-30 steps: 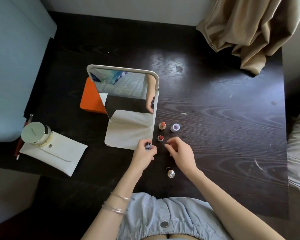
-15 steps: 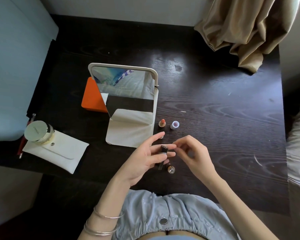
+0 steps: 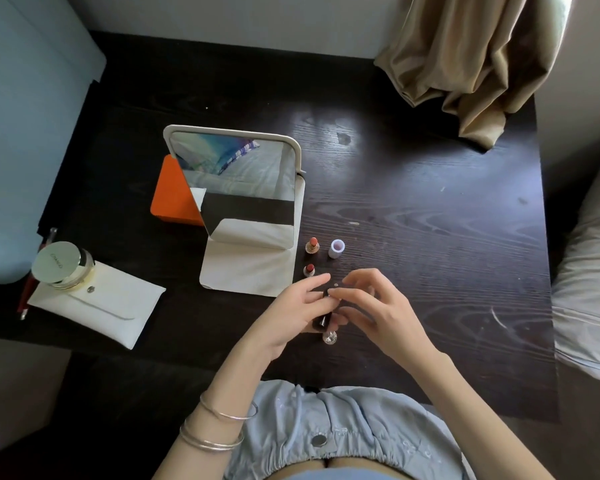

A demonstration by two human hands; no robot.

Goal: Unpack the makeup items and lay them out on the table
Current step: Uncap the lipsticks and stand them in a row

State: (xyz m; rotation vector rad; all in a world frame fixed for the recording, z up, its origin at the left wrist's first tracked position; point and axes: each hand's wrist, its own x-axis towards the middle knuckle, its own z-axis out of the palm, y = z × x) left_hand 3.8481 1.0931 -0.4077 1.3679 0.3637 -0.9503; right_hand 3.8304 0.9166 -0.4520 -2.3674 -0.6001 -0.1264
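My left hand (image 3: 293,315) holds a small dark lipstick tube (image 3: 324,319) above the dark table (image 3: 430,237), and the fingers of my right hand (image 3: 374,310) pinch its top end. Two open lipsticks stand upright beside the mirror: a coral one (image 3: 313,244) and a red one (image 3: 309,270). A white cap (image 3: 337,248) stands to the right of the coral one. A small shiny cap (image 3: 329,337) lies on the table just below my hands. At the left lies a white pouch (image 3: 97,308) with a round gold-lidded jar (image 3: 61,265) on it.
A standing mirror (image 3: 236,188) on a white fold-out base sits at centre-left, with an orange box (image 3: 174,195) behind it. A red pencil (image 3: 32,282) lies at the table's left edge. A beige curtain (image 3: 471,64) drapes onto the far right corner.
My left hand lifted the dark tube off the table beside the mirror base and brought it toward me. My right hand closed in and now pinches its top.
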